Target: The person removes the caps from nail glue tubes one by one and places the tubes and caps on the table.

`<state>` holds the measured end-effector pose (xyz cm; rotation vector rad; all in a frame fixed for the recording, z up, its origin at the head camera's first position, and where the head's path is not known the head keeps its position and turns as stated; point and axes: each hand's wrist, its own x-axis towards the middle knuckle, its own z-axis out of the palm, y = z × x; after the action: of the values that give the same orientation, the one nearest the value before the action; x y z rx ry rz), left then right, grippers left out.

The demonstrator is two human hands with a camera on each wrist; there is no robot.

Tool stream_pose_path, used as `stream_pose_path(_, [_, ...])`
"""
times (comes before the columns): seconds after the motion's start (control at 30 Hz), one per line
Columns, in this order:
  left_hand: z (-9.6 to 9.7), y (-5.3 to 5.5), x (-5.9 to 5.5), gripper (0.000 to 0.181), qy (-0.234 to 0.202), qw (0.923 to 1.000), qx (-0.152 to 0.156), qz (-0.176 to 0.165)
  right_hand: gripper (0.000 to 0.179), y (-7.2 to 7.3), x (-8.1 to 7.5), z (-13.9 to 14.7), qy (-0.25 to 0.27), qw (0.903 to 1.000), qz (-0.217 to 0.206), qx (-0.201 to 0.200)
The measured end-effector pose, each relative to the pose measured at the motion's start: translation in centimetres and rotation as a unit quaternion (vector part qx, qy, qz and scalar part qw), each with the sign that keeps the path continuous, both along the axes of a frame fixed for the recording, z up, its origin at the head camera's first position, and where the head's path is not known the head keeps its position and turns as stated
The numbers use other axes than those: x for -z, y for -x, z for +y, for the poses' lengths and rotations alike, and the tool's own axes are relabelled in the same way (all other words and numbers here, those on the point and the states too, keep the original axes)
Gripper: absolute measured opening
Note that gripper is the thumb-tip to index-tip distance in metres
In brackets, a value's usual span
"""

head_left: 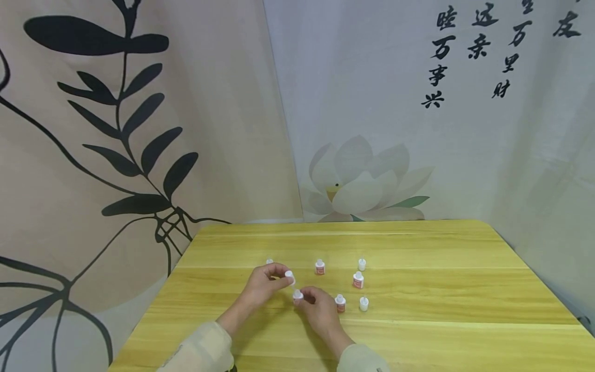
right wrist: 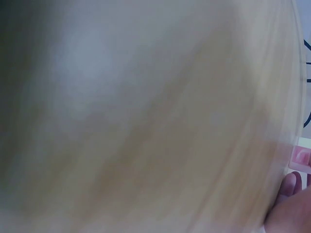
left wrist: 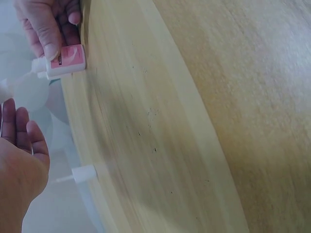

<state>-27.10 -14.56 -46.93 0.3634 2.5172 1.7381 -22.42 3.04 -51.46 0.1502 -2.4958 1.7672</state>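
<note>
My left hand (head_left: 266,283) pinches a white cap (head_left: 290,276) between thumb and fingertips. A thin applicator stem runs from this cap toward the open neck of a small bottle, as the left wrist view shows. That bottle (left wrist: 69,60), white with a pink-red label, is gripped by my right hand (head_left: 321,310) low over the table. In the left wrist view the left hand (left wrist: 19,165) lies at the left edge, its cap partly cut off. Only part of the right hand (right wrist: 291,208) and the labelled bottle (right wrist: 301,156) show in the right wrist view.
On the wooden table (head_left: 441,289) stand uncapped bottles: one behind the hands (head_left: 319,267), a second bottle (head_left: 358,280) to the right, a third bottle (head_left: 340,304) beside my right hand. Loose caps stand at far right (head_left: 362,264), near right (head_left: 364,304) and behind the left hand (head_left: 269,261).
</note>
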Motion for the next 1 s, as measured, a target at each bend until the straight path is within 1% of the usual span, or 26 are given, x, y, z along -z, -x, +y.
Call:
stream_pose_path(0.23, [-0.07, 0.04, 0.03, 0.018, -0.008, 0.9999, -0.008, -0.002, 0.018, -0.05, -0.08, -0.01, 0.001, 1.0000, -0.004, -0.001])
stream_pose_path(0.47, [-0.15, 0.05, 0.15, 0.019, -0.010, 0.9999, -0.007, 0.004, 0.017, -0.03, -0.06, -0.02, 0.003, 1.0000, -0.005, 0.000])
stream_pose_path(0.7, [-0.42, 0.10, 0.14, 0.018, -0.017, 0.9998, -0.010, -0.004, 0.018, -0.01, -0.02, -0.06, 0.005, 1.0000, -0.003, 0.002])
stream_pose_path(1.0, [-0.75, 0.28, -0.04, 0.016, -0.024, 0.9996, -0.012, 0.006, 0.017, 0.12, 0.07, -0.14, 0.003, 0.9999, -0.009, 0.007])
